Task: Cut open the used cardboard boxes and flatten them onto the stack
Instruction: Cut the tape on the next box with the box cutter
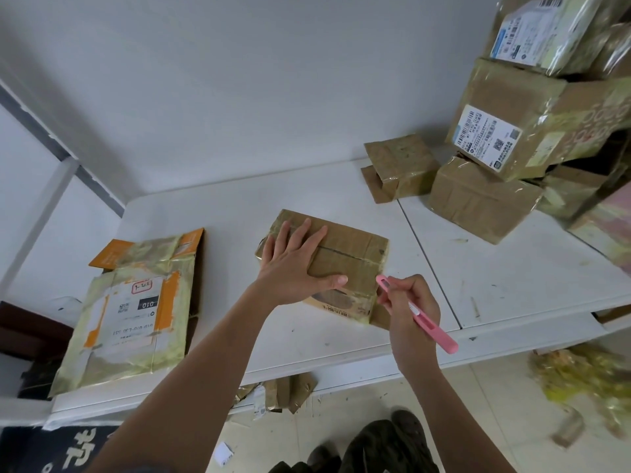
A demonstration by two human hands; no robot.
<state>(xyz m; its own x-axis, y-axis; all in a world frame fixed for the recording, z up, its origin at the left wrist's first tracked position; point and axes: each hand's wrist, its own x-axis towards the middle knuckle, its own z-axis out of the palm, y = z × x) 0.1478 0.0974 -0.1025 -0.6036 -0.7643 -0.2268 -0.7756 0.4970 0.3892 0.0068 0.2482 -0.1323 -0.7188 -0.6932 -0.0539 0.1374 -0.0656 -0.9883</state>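
Left hand (293,264): lying flat with fingers spread on the box (345,264).
Right hand (408,307): gripping the pink cutter (418,314), tip touching the box's near right edge.
Table (324,332): showing bare room around the box.

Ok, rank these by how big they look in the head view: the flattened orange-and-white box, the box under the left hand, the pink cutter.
1. Flattened orange-and-white box, clearly largest.
2. Box under the left hand; it sits slightly farther from the camera, but the gap is too wide to matter.
3. Pink cutter, smallest.
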